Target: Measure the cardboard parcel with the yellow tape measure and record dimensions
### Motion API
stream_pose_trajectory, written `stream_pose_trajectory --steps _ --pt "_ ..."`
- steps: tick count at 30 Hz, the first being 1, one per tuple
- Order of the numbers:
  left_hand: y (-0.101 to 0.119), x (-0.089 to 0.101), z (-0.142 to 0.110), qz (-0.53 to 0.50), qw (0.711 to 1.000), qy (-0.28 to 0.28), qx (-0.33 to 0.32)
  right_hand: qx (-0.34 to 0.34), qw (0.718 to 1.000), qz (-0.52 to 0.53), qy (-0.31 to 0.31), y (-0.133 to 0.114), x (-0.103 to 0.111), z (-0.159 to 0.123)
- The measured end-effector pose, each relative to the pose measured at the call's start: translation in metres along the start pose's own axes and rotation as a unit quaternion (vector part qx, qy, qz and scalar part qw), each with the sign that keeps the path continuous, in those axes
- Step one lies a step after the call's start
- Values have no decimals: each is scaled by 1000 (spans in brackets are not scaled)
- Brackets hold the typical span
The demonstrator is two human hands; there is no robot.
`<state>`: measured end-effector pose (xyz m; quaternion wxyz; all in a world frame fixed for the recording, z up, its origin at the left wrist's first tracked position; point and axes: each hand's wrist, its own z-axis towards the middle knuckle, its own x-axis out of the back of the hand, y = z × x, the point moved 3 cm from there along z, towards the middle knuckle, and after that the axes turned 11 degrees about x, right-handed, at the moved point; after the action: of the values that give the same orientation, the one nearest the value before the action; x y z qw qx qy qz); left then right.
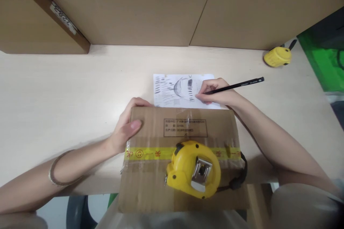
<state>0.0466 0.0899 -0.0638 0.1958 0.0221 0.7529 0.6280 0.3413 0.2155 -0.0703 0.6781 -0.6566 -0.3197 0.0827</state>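
My right hand point(215, 91) pinches a black pencil point(239, 85), its writing end hidden by the fingers over a white sheet of paper point(166, 94). Short strokes and a shaded curved shape cover the sheet. My left hand point(129, 125) grips the left edge of a cardboard box point(150, 189), thumb on its face and fingers mostly behind it. The box overlaps the table's front edge and the near edge of the paper. On the box, over its yellow printed tape point(150, 153), sits a yellow tape measure point(195, 170) with a metal clip and black strap.
Large cardboard panels point(139, 10) stand along the back of the pale table point(67, 89). Another carton point(40, 25) with a handwritten label is at the back left. A second yellow tape measure point(277, 56) lies at the back right, near a green surface point(318, 64).
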Motion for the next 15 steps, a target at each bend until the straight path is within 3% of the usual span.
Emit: stream_pose_trajectory --steps 15 --pt "1 0 1 -11 1000 10 14 -1 1000 2 0 -1 0 -1"
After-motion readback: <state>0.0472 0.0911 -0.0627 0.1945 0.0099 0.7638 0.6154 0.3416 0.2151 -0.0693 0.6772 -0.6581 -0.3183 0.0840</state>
